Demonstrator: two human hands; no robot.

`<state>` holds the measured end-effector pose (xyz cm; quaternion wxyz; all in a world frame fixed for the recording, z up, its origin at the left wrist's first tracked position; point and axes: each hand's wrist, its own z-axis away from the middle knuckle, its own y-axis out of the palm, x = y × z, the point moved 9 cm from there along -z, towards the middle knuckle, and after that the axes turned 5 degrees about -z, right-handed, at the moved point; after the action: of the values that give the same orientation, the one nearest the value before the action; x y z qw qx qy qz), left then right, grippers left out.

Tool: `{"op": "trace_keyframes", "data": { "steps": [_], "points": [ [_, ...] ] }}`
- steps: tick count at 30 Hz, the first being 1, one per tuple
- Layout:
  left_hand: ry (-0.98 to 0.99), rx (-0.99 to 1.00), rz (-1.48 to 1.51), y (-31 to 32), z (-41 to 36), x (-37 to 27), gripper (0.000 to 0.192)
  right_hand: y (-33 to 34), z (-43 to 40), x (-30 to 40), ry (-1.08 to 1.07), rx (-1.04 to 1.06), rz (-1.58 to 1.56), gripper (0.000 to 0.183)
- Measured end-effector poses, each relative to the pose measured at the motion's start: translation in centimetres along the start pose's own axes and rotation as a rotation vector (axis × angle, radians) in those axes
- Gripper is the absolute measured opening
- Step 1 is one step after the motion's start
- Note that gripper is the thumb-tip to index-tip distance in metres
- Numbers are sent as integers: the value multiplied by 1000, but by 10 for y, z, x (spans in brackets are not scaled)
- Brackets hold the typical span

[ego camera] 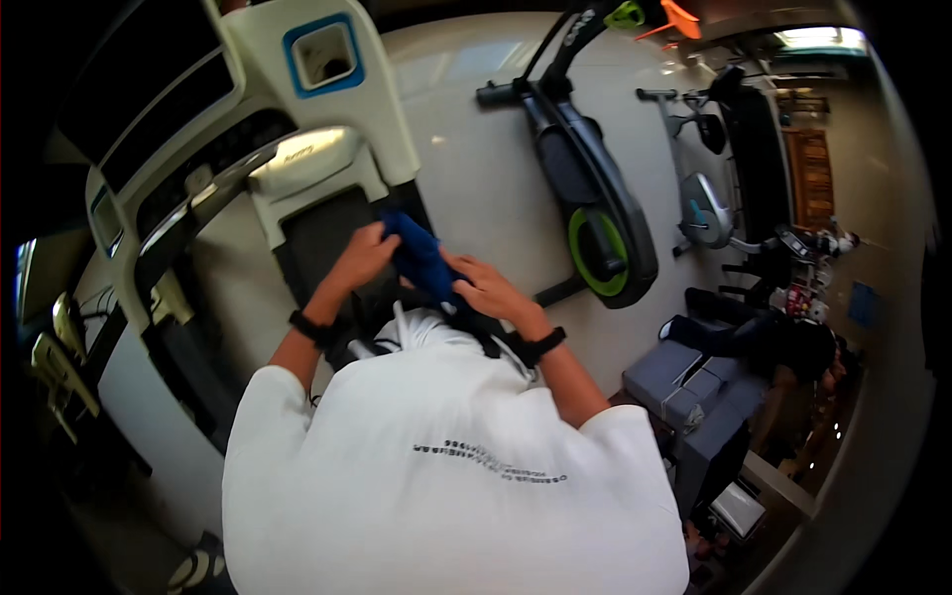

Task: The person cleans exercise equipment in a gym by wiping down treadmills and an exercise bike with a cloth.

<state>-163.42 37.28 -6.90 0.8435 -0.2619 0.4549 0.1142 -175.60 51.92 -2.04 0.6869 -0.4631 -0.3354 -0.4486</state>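
A dark blue cloth [420, 256] stretches between my two hands in front of my waist. My left hand [368, 253] pinches its upper left end, thumb on top. At the lower right end, my right hand [487, 286] grips it with the fingers curled over the edge. The cloth looks bunched or folded; its underside is hidden. Beneath and beyond it lies the dark belt of a treadmill [327, 223], whose pale motor cover [312, 158] sits farther ahead. Each wrist wears a black band.
The treadmill's pale frame with a blue-rimmed cup holder [325, 56] rises ahead. A black and green elliptical trainer [587, 201] stands to the right, with an exercise bike [706, 212] beyond. A person [796, 346] in dark clothes is on a grey sofa [677, 387] at right.
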Motion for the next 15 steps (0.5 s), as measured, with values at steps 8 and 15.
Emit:
{"op": "trace_keyframes", "data": {
  "steps": [8,15],
  "points": [
    [553,-449,-322,-41,4,-130,40,-16,-70,6,-14,-149,35,46],
    [521,-268,-278,14,-5,-120,54,-2,-27,-33,268,-9,-99,42]
  ]
}}
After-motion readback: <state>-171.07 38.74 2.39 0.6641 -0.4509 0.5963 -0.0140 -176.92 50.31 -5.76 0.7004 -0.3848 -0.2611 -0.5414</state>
